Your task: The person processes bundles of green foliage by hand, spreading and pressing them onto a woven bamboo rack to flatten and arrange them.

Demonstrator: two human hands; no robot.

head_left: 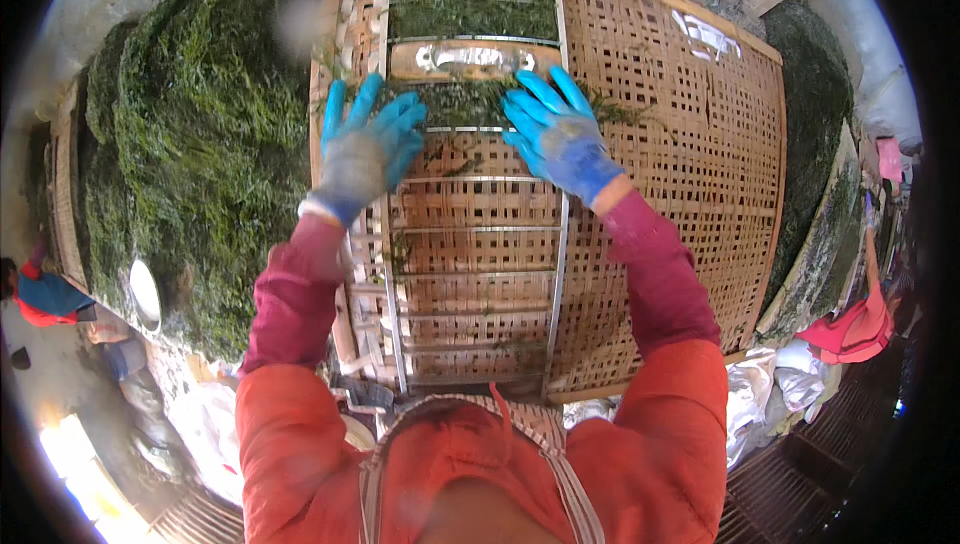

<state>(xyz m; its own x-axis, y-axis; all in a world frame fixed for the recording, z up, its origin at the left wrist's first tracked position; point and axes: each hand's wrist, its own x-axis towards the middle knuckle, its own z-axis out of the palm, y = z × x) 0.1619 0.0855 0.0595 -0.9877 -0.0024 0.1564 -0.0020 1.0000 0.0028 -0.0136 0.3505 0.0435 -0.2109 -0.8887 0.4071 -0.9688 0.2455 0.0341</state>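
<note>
Both of my hands wear gloves with blue fingers. My left hand (365, 144) rests at the left rail of a ladder-like metal frame (475, 179), fingers stretched forward and apart. At the right rail, my right hand (562, 134) also has its fingers extended, tips near dark green, seaweed-like strands (465, 102) between the hands. Beyond them, a wooden block (402, 61) with a whitish middle lies across the frame. More green strands (470, 9) fill the far sections. Beneath the frame is a woven bamboo screen (670, 174) with a wooden border.
A large heap of green strands (210, 144) stands to the left, with a white bowl-like thing (145, 294) at its near edge. More green material (815, 94) lies on the right. Other people are at the far left (50, 296) and right (855, 329).
</note>
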